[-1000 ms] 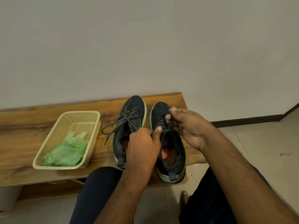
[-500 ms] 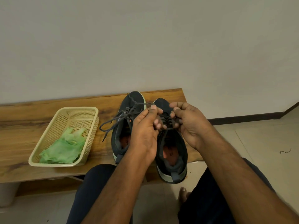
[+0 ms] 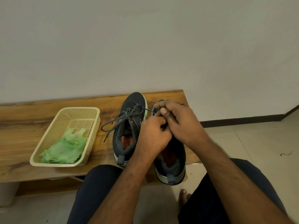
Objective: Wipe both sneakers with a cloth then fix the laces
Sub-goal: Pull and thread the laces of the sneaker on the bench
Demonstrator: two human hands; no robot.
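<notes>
— What is seen from the head view on the long wooden bench [image 3: 24,120]?

— Two dark grey mesh sneakers with pale soles are set side by side, heels toward the viewer. The left sneaker [image 3: 129,126] is laced, with its grey laces [image 3: 123,118] trailing loosely toward a cream perforated plastic basket [image 3: 48,143], in which a crumpled light green cloth [image 3: 64,147] is laid.

— And the hands?

— The right sneaker [image 3: 171,160] is largely covered by both. The left hand [image 3: 153,135] is curled over its lacing area and the right hand [image 3: 181,122] is pressed against it; a thin lace strand [image 3: 149,109] is pinched between the right hand's fingertips. What is gripped inside the left hand cannot be told.
</notes>
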